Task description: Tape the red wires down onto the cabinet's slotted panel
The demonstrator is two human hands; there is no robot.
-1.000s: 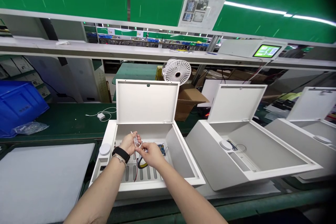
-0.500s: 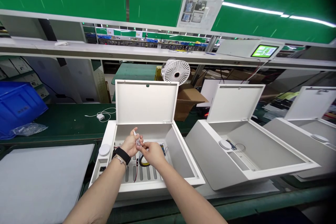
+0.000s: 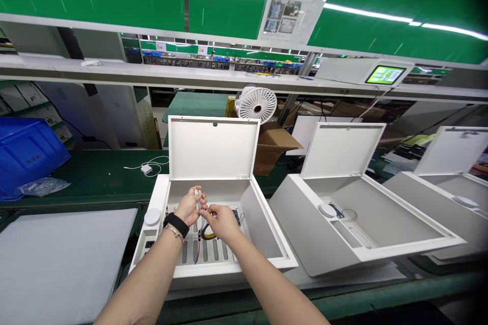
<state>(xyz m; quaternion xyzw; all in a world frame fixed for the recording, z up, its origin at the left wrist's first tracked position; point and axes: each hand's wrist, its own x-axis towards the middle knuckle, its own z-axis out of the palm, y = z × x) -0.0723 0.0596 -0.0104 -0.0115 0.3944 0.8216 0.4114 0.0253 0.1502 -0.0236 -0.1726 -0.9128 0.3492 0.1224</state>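
Note:
Over the inside of an open white cabinet (image 3: 267,221), my left hand (image 3: 188,206) is closed around a small white part (image 3: 197,199), whose exact kind I cannot make out. My right hand (image 3: 222,221) pinches at the lower end of that part; its fingertips hide what they grip. Below the hands, a black-and-yellow ring (image 3: 208,233) is partly covered by the right hand. A thin red and black wire (image 3: 197,246) runs down over the slotted cabinet floor. The cabinet's lid (image 3: 213,150) stands upright at the back, and a round white disc (image 3: 152,217) sits on its left edge.
Two similar open cabinets stand to the right, the nearer one (image 3: 316,228) close by. At left are a blue bin (image 3: 32,157) and a pale flat panel (image 3: 64,264). A white cable adapter (image 3: 146,168), a fan (image 3: 257,104) and a carton (image 3: 272,147) lie behind.
Both hands stay almost in place, with slight finger movement at the white part. The cabinets and other things have not moved.

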